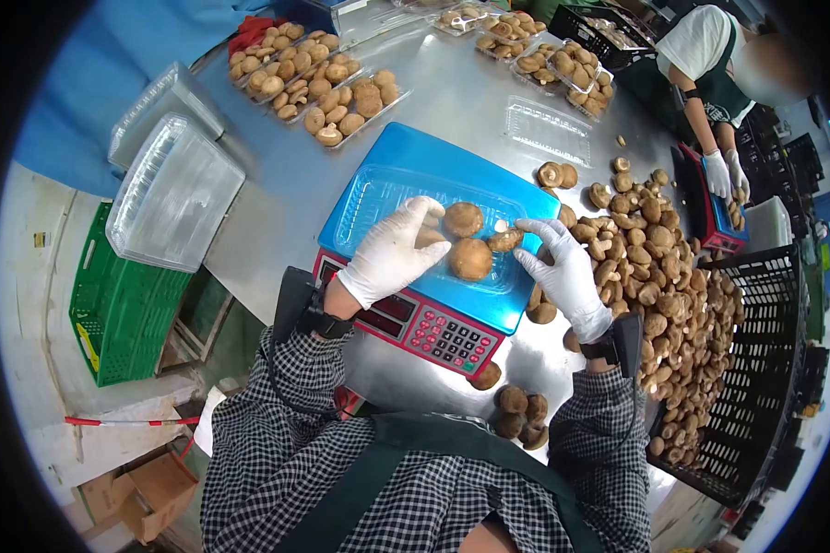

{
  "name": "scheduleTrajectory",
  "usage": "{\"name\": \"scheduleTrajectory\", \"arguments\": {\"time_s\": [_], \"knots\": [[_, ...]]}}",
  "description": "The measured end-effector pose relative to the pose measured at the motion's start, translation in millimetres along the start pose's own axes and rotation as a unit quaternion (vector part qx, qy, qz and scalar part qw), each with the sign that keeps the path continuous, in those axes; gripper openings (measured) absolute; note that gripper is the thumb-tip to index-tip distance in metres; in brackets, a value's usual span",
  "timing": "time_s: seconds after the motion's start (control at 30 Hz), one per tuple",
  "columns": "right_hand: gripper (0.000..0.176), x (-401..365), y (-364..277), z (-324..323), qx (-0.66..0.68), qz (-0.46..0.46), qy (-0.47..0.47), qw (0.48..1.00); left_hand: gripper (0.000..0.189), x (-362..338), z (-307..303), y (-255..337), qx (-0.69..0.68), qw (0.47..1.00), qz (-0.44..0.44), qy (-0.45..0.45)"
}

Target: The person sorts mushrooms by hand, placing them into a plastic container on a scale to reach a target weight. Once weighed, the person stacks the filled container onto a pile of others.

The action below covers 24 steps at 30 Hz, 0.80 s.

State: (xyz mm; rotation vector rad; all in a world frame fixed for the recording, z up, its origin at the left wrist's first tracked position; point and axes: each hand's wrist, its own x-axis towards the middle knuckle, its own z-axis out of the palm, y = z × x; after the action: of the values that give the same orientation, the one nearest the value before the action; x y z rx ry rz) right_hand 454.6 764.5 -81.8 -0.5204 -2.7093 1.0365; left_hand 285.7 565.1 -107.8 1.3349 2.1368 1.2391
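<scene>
A clear plastic tray (364,198) lies on the blue platform of a red-edged scale (401,147). Several brown mushrooms (471,259) are in the tray. My left hand (396,251), in a white glove, is at the tray's left side with its fingers curled round a mushroom partly hidden behind them. At the tray's right side, my gloved right hand (563,274) has its thumb and fingers around a mushroom (505,241) showing its pale stem. The scale's keypad (447,339) faces me.
Loose mushrooms (664,267) are heaped at the right beside a black crate (756,369). Filled trays (346,106) stand at the back, an empty tray (549,129) nearby. Stacked trays (175,194) and a green crate (120,286) are left. Another person (705,83) works at the upper right.
</scene>
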Motion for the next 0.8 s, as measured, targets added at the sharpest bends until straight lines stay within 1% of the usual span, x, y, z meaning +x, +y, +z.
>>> {"name": "scheduleTrajectory", "arguments": {"time_s": [0.03, 0.07, 0.13, 0.17, 0.23, 0.27, 0.33, 0.43, 0.5, 0.57, 0.63, 0.7, 0.73, 0.77, 0.8], "knots": [[0.033, 3, 0, 1, 0.003, 0.001, 0.002, 1.0, 0.033, 0, -2, 1, -0.003, 1.0, -0.011, -0.001], [0.033, 6, 3, 3, 0.005, 0.002, 0.003, 1.0, 0.033, 0, -2, 1, -0.002, 1.0, -0.011, -0.003], [0.022, 15, 12, 6, 0.052, 0.002, 0.022, 0.998, 0.025, 3, 0, 2, -0.039, 0.993, -0.099, -0.05], [0.022, 20, 14, 6, 0.053, 0.004, 0.024, 0.998, 0.025, 3, 1, 2, -0.038, 0.993, -0.098, -0.052], [0.019, 28, 17, 4, 0.055, 0.012, 0.017, 0.998, 0.021, 2, 6, 1, 0.002, 0.999, -0.042, -0.009], [0.019, 30, 17, 4, 0.055, 0.014, 0.017, 0.998, 0.021, 1, 9, 1, 0.001, 0.999, -0.042, -0.01], [0.02, 33, 16, 5, 0.035, 0.024, 0.021, 0.999, 0.02, -1, 13, -1, 0.053, 0.997, 0.012, 0.047], [0.024, 32, 15, 8, 0.035, 0.021, 0.03, 0.999, 0.021, -2, 8, -2, 0.086, 0.996, 0.013, 0.035], [0.027, 30, 11, 9, 0.043, 0.016, 0.037, 0.998, 0.02, -2, 4, -2, 0.08, 0.996, 0.018, 0.037], [0.034, 29, -2, 5, -0.065, 0.019, 0.006, 0.998, 0.02, -3, 1, -1, 0.072, 0.996, 0.026, 0.035], [0.036, 29, 12, 10, -0.043, 0.025, 0.022, 0.999, 0.02, -3, -3, 1, -0.064, 0.996, -0.052, 0.019], [0.035, 34, 20, 11, 0.008, -0.003, 0.035, 0.999, 0.02, -4, -6, -1, -0.057, 0.996, -0.072, 0.019], [0.035, 33, 17, 7, 0.07, 0.091, -0.007, 0.993, 0.019, -6, -7, -6, -0.076, 0.994, -0.08, 0.01], [0.035, 35, 14, 3, 0.067, 0.09, -0.009, 0.994, 0.018, -6, -6, -9, -0.101, 0.991, -0.085, 0.0], [0.035, 34, 11, 0, 0.088, 0.109, -0.037, 0.989, 0.017, -6, -6, -9, -0.108, 0.989, -0.096, -0.009]]}}
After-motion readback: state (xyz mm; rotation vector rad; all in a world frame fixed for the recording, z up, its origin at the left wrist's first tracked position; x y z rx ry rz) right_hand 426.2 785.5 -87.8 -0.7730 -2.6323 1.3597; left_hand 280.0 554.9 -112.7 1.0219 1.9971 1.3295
